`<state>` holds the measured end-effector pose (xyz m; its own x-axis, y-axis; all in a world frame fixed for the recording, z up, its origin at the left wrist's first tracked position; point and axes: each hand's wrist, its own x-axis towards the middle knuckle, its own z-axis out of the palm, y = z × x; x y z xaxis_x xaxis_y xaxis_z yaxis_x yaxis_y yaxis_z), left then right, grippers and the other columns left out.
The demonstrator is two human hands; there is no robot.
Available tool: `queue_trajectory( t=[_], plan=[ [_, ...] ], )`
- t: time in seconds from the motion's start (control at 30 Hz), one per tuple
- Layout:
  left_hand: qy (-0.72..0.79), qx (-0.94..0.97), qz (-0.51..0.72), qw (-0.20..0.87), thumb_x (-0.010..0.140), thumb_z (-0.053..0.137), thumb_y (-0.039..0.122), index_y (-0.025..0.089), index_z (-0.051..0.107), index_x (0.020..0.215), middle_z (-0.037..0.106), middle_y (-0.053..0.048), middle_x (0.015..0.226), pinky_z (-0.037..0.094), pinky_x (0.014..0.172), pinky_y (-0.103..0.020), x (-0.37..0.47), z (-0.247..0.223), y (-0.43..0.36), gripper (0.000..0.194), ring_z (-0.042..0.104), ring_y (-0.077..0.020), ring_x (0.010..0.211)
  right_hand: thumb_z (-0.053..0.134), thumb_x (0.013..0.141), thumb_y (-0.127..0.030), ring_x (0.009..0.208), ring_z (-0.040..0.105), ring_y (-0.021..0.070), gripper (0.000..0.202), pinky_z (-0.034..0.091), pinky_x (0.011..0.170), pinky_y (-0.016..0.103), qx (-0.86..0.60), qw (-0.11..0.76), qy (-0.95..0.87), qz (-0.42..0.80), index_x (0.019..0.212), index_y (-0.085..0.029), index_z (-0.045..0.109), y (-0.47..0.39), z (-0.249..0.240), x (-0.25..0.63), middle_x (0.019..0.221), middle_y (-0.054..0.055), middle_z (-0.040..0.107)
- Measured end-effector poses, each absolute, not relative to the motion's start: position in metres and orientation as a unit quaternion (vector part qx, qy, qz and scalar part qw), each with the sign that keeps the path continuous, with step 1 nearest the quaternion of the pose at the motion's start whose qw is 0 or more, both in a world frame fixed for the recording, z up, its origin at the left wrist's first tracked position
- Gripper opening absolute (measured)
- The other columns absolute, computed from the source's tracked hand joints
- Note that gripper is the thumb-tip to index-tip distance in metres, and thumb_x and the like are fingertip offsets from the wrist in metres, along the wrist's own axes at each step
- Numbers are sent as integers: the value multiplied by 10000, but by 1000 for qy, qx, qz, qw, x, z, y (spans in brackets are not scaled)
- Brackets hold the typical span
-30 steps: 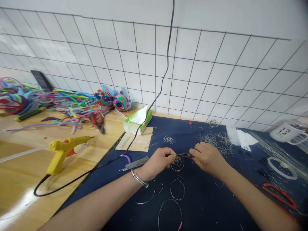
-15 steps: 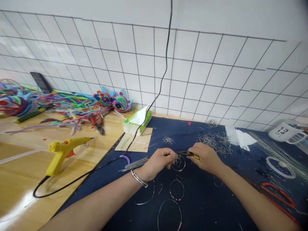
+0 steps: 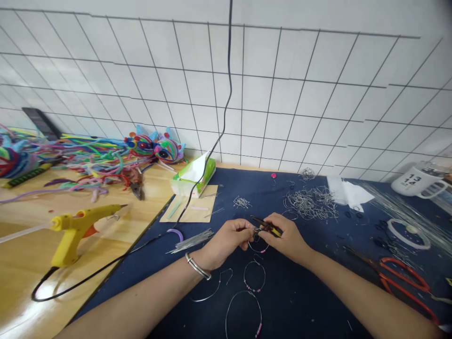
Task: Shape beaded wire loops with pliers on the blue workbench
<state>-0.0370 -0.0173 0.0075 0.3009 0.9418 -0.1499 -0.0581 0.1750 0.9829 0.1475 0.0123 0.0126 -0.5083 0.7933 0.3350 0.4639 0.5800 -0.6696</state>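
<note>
My left hand (image 3: pixel 237 234) pinches a small wire ring (image 3: pixel 265 249) with a few pink beads on its lower side. In my right hand (image 3: pixel 285 235) are pliers (image 3: pixel 271 228) with dark jaws and yellow handles; the jaws point left, close above the ring. Whether the jaws touch the wire cannot be made out. Below my hands lie a beaded wire loop (image 3: pixel 264 278) and a larger wire loop (image 3: pixel 226 314) with pink beads. An open, curved wire (image 3: pixel 208 297) rests to their left. A silver bangle (image 3: pixel 197 267) circles my left wrist.
Tangled wire pieces (image 3: pixel 310 203) and a bundle of straight wires (image 3: pixel 194 241) lie on the dark blue cloth (image 3: pixel 303 301). Red-handled scissors (image 3: pixel 406 273) lie right. A yellow glue gun (image 3: pixel 76 230) with a black cable stands left. A tissue box (image 3: pixel 194 176) and a white mug (image 3: pixel 411 181) sit behind.
My right hand has moved left and turned the pliers, whose jaws now slant up to the left. My left hand still pinches the ring. The whole view has shifted slightly.
</note>
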Motion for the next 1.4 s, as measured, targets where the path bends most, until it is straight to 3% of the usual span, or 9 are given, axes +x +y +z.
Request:
queue_trajectory(
  t=[0.2, 0.47, 0.57, 0.73, 0.87, 1.1, 1.4],
  plan=[
    [460, 545, 367, 597, 751, 552, 305, 125, 577, 759, 561, -5, 681, 381, 537, -205, -33, 8, -18, 182, 450, -68, 512, 513, 773, -237, 650, 510, 115, 108, 398, 623, 237, -381, 309, -827, 276, 789, -189, 609, 12, 10, 148, 694, -2, 553],
    [462, 581, 345, 575, 748, 564, 277, 146, 594, 824, 552, 6, 703, 393, 535, -196, -33, 6, -18, 155, 462, -73, 556, 500, 786, -299, 651, 494, 109, 176, 379, 605, 223, -400, 287, -764, 416, 824, -181, 625, 10, 13, 148, 700, -19, 567],
    [460, 603, 342, 554, 764, 559, 304, 151, 593, 877, 553, 4, 712, 384, 514, -194, -34, 6, -18, 193, 454, -71, 543, 498, 786, -327, 618, 467, 103, 204, 361, 575, 220, -396, 270, -761, 436, 827, -177, 631, 9, 15, 147, 674, -23, 546],
    [464, 627, 348, 521, 790, 530, 338, 138, 593, 779, 535, 9, 662, 383, 501, -193, -36, 4, -17, 210, 450, -71, 522, 507, 784, -331, 612, 462, 99, 192, 360, 580, 223, -407, 272, -742, 459, 788, -167, 606, 11, 14, 147, 664, -24, 522],
    [460, 626, 347, 525, 792, 526, 324, 146, 594, 859, 534, 11, 663, 395, 500, -197, -38, 2, -15, 201, 454, -77, 526, 511, 783, -335, 614, 468, 102, 192, 370, 590, 229, -409, 273, -725, 482, 807, -162, 591, 12, 12, 147, 662, -22, 510],
    [463, 640, 348, 506, 797, 522, 336, 142, 594, 803, 522, 12, 659, 392, 522, -198, -40, 2, -14, 207, 454, -78, 552, 512, 780, -332, 602, 430, 93, 192, 338, 574, 216, -407, 262, -733, 478, 806, -163, 600, 9, 16, 146, 662, -26, 502],
    [479, 596, 329, 554, 767, 559, 301, 146, 587, 786, 543, 15, 597, 389, 483, -182, -41, 1, -11, 159, 502, -85, 538, 513, 788, -324, 642, 464, 105, 171, 357, 609, 222, -401, 264, -744, 465, 817, -177, 595, 11, 15, 147, 695, -23, 531]
  ],
)
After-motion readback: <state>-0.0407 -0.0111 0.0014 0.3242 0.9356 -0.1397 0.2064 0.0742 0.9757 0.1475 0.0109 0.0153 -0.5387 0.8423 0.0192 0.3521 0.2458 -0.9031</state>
